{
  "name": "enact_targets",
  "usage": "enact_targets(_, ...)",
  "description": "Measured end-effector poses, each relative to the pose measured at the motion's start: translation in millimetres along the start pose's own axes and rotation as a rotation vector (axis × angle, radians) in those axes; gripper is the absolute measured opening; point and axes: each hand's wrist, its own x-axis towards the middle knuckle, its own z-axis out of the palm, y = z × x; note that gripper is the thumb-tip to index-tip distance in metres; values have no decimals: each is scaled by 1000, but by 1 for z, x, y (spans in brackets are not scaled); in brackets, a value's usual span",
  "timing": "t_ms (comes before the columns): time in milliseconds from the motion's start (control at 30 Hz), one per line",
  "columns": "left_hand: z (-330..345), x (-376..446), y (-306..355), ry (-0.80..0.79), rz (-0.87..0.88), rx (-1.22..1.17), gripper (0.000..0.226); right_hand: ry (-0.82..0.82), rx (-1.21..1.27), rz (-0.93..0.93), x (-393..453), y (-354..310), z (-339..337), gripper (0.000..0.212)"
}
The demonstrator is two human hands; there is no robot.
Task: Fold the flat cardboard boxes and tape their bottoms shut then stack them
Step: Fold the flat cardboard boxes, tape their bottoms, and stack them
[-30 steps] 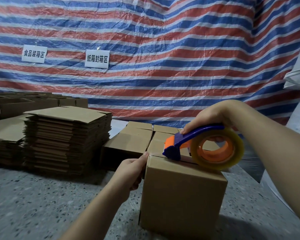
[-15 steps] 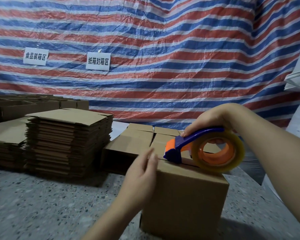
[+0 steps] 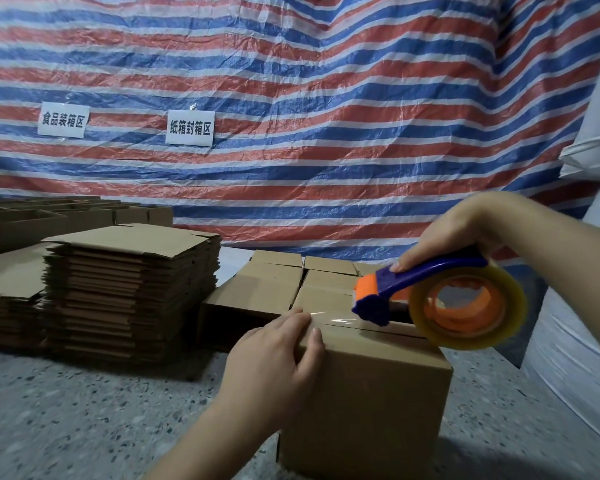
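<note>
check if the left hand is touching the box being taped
Touching: the head view shows the left hand laid over the box at its top near edge, fingers flat on the cardboard.

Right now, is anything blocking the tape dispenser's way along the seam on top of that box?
Nothing visible does. The tape dispenser in the right hand sits on the box top, with the bare seam running under the roll. The left hand presses the taped near edge, behind the dispenser.

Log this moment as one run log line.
step: taping box seam | left hand: pressing tape end on box edge | right hand: gripping tape dispenser
</note>
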Motion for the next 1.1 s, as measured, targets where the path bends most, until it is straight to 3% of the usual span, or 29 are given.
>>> enact_targets(233,-8,3,1,-37,29,-64,48,-78,-29,55,13,31,5,102)
enact_targets(400,-22,24,17,-162,42,207,35,-91,40,26,21,42,13,104)
enact_targets(567,-5,32,47,-297,190,247,60,-100,52,17,21,43,15,118)
enact_targets(700,1,28,49,-351,288,335,83,-84,67,9,20,46,16,103)
enact_targets(1100,-1,27,45,-318,321,337,88,-79,42,84,-1,91,3,88)
